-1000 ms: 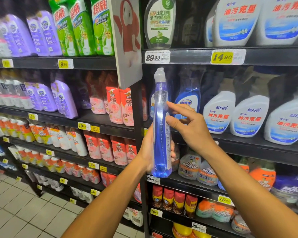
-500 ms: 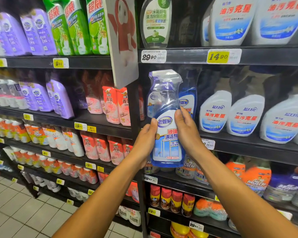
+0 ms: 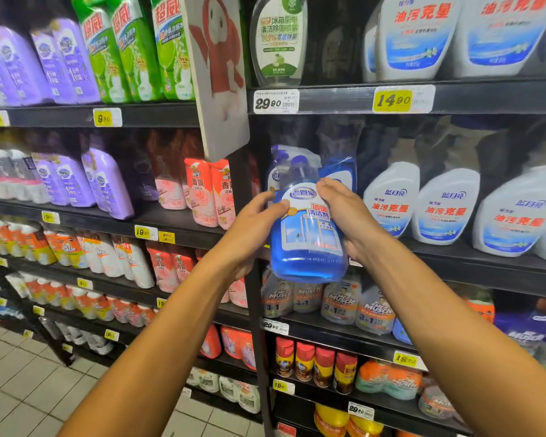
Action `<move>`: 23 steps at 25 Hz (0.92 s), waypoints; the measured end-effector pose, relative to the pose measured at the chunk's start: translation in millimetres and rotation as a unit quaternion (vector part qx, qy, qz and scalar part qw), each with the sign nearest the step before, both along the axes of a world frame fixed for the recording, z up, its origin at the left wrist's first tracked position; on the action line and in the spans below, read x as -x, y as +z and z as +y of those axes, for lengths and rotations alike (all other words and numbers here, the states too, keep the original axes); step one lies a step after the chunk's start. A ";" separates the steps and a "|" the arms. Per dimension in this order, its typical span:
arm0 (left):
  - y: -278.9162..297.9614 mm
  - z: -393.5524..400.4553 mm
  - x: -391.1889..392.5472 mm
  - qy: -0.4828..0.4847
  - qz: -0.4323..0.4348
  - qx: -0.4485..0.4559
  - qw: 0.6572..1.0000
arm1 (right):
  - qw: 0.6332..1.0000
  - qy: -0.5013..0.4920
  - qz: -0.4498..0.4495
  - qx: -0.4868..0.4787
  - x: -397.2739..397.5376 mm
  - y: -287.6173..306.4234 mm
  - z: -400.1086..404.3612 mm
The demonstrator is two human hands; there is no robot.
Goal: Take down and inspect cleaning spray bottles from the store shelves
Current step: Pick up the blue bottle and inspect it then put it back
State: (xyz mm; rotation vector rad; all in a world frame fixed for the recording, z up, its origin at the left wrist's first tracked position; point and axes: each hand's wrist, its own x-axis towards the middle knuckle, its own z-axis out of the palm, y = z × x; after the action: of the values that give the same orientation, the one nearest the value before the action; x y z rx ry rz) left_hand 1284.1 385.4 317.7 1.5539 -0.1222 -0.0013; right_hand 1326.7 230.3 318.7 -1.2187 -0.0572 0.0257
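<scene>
A translucent blue plastic spray bottle with a white label [image 3: 308,227] is gripped between the left hand [image 3: 252,227] and the right hand [image 3: 347,216], tilted top-away, in front of the dark metal shelf [image 3: 473,260] of white spray bottles [image 3: 445,206].

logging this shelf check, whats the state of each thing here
blue spray bottle: off the shelf, tilted, label facing camera
left hand: grips bottle's left side
right hand: grips bottle's right side
white spray bottles: upright on shelf
</scene>
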 end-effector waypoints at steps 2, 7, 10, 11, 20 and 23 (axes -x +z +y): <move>9.1 -4.3 0.6 0.020 -0.017 0.010 1.000 | 0.999 -0.001 -0.008 0.039 -2.6 7.9 -1.1; 24.0 -9.8 3.5 0.041 -0.043 -0.012 0.998 | 0.992 -0.005 0.002 0.125 -5.9 18.0 -3.3; 24.2 -8.1 4.5 0.038 -0.053 -0.030 0.997 | 0.995 -0.012 0.003 0.101 -8.0 15.7 -2.2; 23.2 -7.0 4.9 0.036 -0.060 -0.039 0.997 | 0.995 -0.014 0.004 0.099 -7.3 14.8 -1.4; -18.8 14.5 10.4 -0.062 -0.028 -0.078 0.995 | 0.997 0.032 -0.062 0.020 -5.6 -18.5 -3.2; -33.8 20.3 9.0 -0.069 -0.031 -0.106 0.992 | 0.994 0.034 -0.096 0.044 -3.4 -31.1 -3.0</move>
State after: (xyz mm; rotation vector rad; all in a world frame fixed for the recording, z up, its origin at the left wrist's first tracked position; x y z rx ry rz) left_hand 1275.1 405.7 283.9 1.7552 -0.2856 -0.0769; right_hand 1330.1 227.4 287.6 -1.3042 -0.2682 -0.0304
